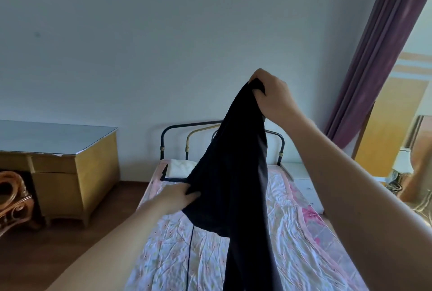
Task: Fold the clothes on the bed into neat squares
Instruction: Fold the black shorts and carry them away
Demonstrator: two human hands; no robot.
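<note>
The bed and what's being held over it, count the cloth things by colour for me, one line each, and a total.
Black: 1, the black garment, gripped by the right hand up high and the left hand lower down.
White: 1, the folded white cloth at the head of the bed.
Pink floral: 1, the bedspread.
Total: 3

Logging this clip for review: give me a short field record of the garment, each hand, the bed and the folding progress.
garment: black garment, held up in the air, hanging unfolded over the bed
right hand: right hand raised, grips the garment's top end
left hand: left hand lower, grips an edge of the garment
bed: floral quilt, white pillow at the metal headboard
progress: no fold made yet
</note>
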